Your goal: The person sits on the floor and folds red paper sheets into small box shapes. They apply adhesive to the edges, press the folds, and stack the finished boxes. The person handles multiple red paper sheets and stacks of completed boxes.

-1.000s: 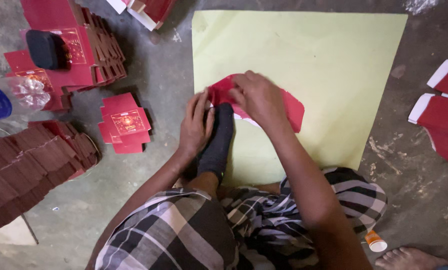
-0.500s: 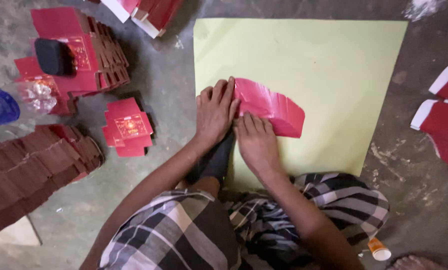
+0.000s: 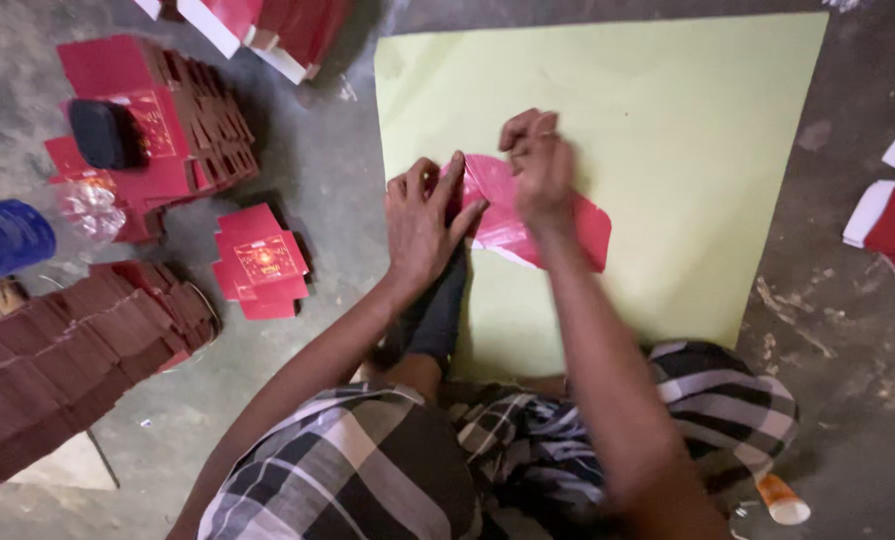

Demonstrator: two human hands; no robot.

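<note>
A glossy red card piece, a flat carton blank, lies on a pale yellow-green sheet spread over the grey concrete floor, a little left of the sheet's middle. The left hand lies flat with fingers spread, pressing down the card's edge at 9 o'clock. The right hand is blurred; its fingers are curled and it rests on the card's upper part at about 12 o'clock, seemingly pinching the card, though I cannot tell the grip for sure. At 6 o'clock from the card sit the person's knees in checked cloth, with a dark sock just under the left hand.

Out at 9 o'clock, on the floor, lies a small stack of folded red cartons. At 10 o'clock stands a bigger pile of red blanks with a black object on top. A blue container sits at the far left edge. A fanned row of dark red cards runs toward 8 o'clock. More red-and-white pieces lie at 3 o'clock.
</note>
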